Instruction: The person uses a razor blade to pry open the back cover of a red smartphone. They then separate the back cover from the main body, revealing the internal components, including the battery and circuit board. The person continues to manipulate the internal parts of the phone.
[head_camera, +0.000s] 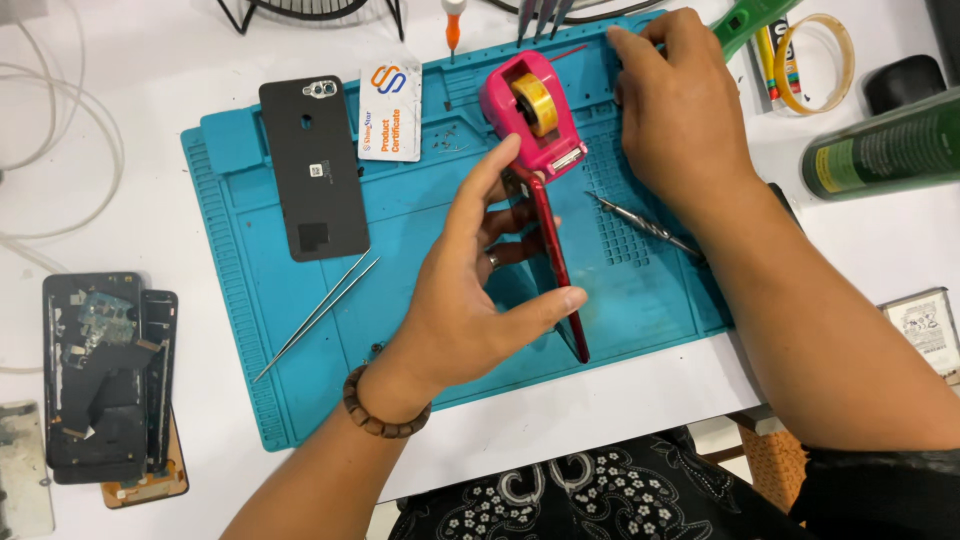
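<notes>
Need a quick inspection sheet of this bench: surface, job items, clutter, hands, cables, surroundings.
Surface: blue work mat on a white table.
Job's things: red phone held on edge; pink tape dispenser behind it.
Clutter: black back cover, tweezers, screwdriver, white card, stacked phone parts, tape roll, green bottle.
Grippers: left hand grips the red phone; right hand rests at the mat's far edge, fingers hidden.
Cables: white cables at left.
Surroundings: patterned dark clothing below the table.
</notes>
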